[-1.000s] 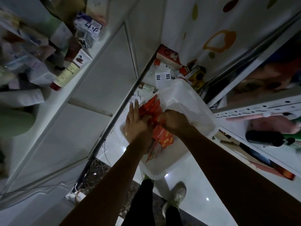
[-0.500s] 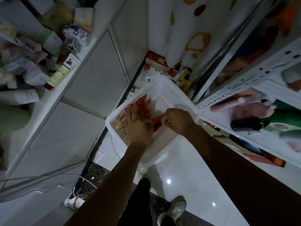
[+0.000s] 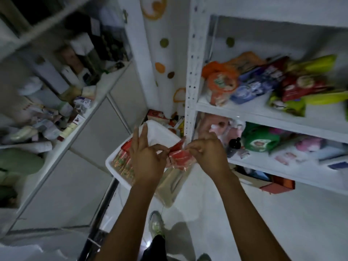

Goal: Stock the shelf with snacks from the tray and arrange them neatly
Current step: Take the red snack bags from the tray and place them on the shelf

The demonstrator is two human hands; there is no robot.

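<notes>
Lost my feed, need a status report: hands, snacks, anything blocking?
Left hand and right hand both pinching red snack packs. More packs in white tray. Shelf crowded, front edge free.

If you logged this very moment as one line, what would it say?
step: packet lifted | left hand: pinching red packet | right hand: pinching same packet | tray: more packets inside | shelf: not yet reached

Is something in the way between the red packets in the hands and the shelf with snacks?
Nothing visible blocks it. The red snack packets are held just left of the shelf post; the snack shelf is open-fronted.
</notes>
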